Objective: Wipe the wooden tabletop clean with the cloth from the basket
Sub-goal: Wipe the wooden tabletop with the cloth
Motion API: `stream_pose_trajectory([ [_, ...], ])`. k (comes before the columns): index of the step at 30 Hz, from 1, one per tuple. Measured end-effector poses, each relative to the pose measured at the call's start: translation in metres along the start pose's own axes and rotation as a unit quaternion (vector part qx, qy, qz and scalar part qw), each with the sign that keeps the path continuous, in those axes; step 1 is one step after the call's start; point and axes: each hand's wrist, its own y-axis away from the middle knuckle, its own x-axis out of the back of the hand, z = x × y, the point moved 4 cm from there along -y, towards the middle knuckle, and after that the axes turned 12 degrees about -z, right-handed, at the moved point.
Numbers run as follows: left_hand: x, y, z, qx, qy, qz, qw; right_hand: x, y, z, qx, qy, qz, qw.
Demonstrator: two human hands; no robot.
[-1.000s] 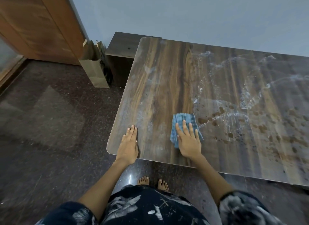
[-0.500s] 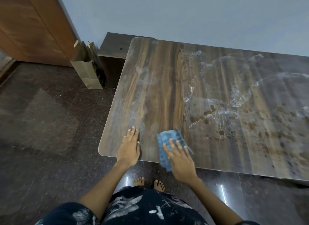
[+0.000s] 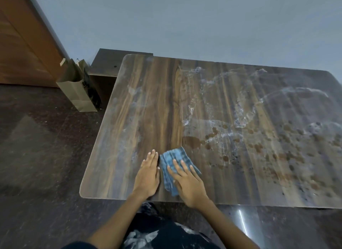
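Pressing folded blue cloth (image 3: 177, 167) w/ right hand (image 3: 190, 186), streaky woodgrain tabletop (image 3: 212, 119)

The right hand (image 3: 188, 184) presses flat on a blue cloth (image 3: 174, 165) on the table (image 3: 148, 104). The left hand (image 3: 148, 174) lies flat just left of it; brown stains (image 3: 192, 142) sit just beyond.

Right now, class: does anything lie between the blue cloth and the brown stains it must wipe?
Nothing visible does. The blue cloth, under the right hand, has bare tabletop between it and the brown stains.
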Motion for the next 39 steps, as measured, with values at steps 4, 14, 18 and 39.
stream_pose_trajectory([
  [4,0.0,-0.019,0.004,0.013,-0.02,0.006,1.0,0.022,-0.015,0.043,-0.059,-0.016,-0.009,0.998],
  [14,0.029,-0.137,0.011,0.008,-0.074,-0.004,0.997,0.125,-0.158,0.07,-0.095,-0.057,0.042,0.993],
  [18,0.047,-0.192,0.019,0.001,-0.069,0.005,0.998,0.114,-0.148,0.08,-0.067,-0.029,0.05,0.996],
  [39,0.116,-0.407,0.014,0.068,-0.053,0.062,0.994,0.24,-0.334,0.162,-0.039,-0.01,0.113,0.993],
])
